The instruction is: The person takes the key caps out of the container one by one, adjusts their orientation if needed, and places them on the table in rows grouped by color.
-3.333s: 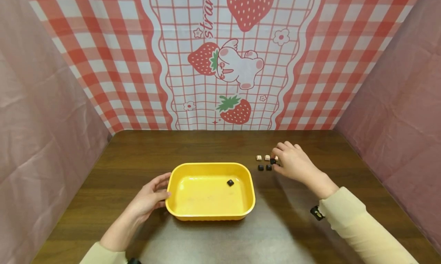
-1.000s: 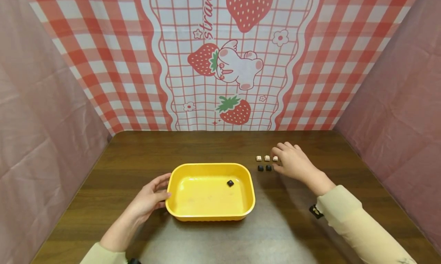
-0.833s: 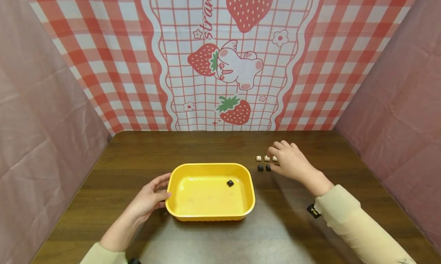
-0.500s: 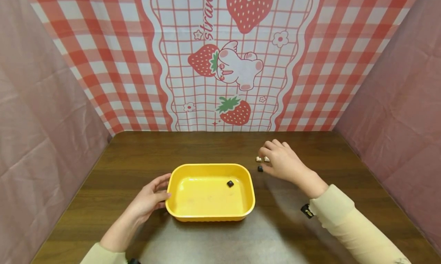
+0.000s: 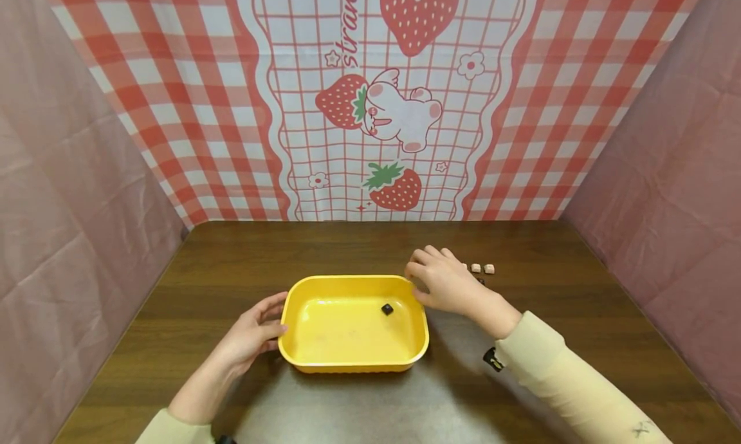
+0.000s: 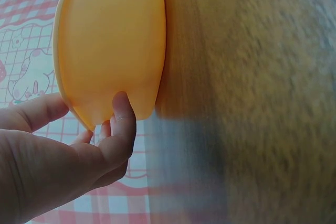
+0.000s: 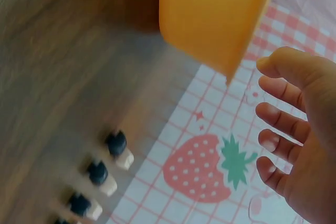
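Observation:
A yellow plastic tub (image 5: 353,365) stands on the table with one black keycap (image 5: 387,309) lying in it. At the tub's left end my left hand (image 5: 249,333) holds it, thumb at the rim and fingers against the outer wall (image 6: 118,40). My right hand (image 5: 446,283) is over the tub's far right corner, fingers loosely bent. The right wrist view shows nothing between its fingers (image 7: 283,119). Behind that hand, beige keycaps (image 5: 489,269) and black keycaps (image 7: 116,144) sit in two rows, partly hidden in the head view.
The dark wooden table (image 5: 278,244) ends at a red-and-white checked strawberry cloth (image 5: 197,109) hung behind it. Pink cloth walls (image 5: 666,174) close off both sides. A small black device (image 5: 493,359) is at the right sleeve cuff.
My right hand, earlier with a black keycap at its fingertips, now lacks one and has moved left from the keycaps to the tub. The right-hand beige keycaps have come into view. My left hand stays put.

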A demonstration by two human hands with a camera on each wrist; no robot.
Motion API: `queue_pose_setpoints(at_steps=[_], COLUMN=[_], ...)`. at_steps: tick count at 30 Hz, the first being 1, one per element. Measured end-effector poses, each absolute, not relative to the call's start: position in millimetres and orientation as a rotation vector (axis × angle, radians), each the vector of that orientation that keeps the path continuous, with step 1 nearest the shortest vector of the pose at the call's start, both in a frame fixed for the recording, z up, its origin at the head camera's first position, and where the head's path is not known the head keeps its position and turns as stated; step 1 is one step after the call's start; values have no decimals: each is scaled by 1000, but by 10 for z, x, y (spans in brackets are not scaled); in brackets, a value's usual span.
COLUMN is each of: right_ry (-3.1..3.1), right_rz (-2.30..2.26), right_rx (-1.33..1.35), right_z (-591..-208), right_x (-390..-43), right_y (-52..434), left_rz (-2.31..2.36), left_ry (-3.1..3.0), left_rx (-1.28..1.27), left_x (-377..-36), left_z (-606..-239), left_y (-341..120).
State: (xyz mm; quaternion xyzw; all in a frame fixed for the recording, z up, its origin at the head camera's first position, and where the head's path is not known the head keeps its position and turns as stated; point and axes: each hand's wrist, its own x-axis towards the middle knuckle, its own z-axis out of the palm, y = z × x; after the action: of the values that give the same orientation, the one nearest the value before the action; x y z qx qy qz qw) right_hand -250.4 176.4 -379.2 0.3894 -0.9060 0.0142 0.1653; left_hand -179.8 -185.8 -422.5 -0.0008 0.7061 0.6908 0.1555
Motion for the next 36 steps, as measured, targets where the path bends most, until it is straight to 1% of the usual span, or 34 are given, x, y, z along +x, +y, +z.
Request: queue_pose_setpoints(at_steps=[8,14,27,36], right_ry=[-2540,-2542,-2491,-2443], right_rz=[-1,-131,-467,-468], right_rx=[1209,1278,1233,1254], right_z=[-3942,-4025,-4158,-4232], right_x=[-2512,-2496,-2479,-2486], right_y=[1546,1415,1221,1182], left_rz=[1979,1982,1996,1991], left_ry=[2019,2017,2005,2012], left_rx=[-7,-7,8,7], left_x=[-1795,-1794,-1807,-1815], left_z=[-4219,-4215,-4235,-4239], left_y=[-1858,-1861,-1875,-1877])
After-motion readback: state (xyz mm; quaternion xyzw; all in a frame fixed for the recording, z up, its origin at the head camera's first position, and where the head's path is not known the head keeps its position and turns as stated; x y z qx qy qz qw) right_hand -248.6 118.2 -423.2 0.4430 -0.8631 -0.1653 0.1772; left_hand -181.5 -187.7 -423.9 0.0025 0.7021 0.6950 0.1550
